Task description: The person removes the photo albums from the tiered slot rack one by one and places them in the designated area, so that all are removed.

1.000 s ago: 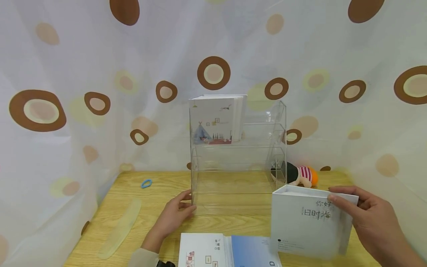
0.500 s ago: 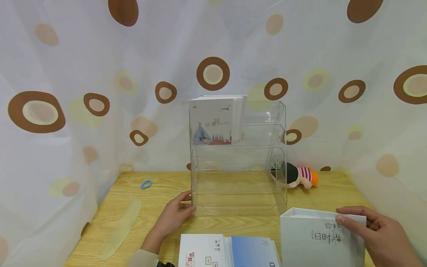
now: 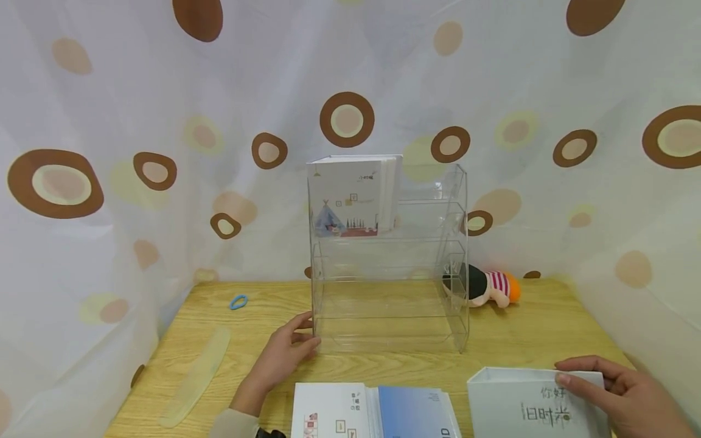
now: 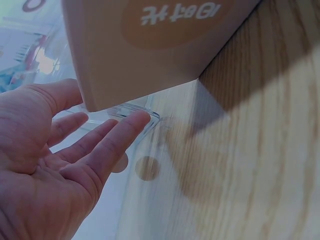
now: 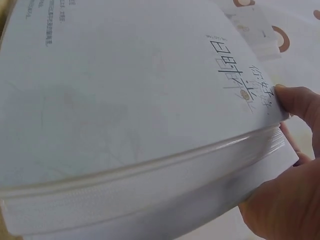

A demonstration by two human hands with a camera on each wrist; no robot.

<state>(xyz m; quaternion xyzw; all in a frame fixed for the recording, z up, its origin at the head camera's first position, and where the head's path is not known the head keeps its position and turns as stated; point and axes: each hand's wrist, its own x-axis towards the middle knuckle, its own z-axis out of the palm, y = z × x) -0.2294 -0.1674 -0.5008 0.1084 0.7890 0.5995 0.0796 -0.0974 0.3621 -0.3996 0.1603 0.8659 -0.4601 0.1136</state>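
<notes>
My right hand [image 3: 630,395] pinches the top corner of a thick white photo album [image 3: 526,395], thumb on the cover and fingers behind. Its clear page edges [image 5: 200,160] show in the right wrist view. Against the lower left side of a clear acrylic tiered rack [image 3: 383,328] rests my left hand [image 3: 279,353], fingers loosely extended. Another white album [image 3: 345,194] with a tent picture stands in the rack's top tier, at the left. In the left wrist view a brownish album cover [image 4: 150,60] partly hides the thumb; whether it is the held album, I cannot tell.
Two albums lie at the table's front: a white one [image 3: 328,407] and a blue one [image 3: 413,410]. A doll [image 3: 487,289] lies behind the rack's right side. At left are a blue ring [image 3: 238,302] and a pale curved strip [image 3: 197,377].
My right hand has lowered the photo album toward the front right of the table, and it has shifted slightly right. The left hand stays at the rack's side.
</notes>
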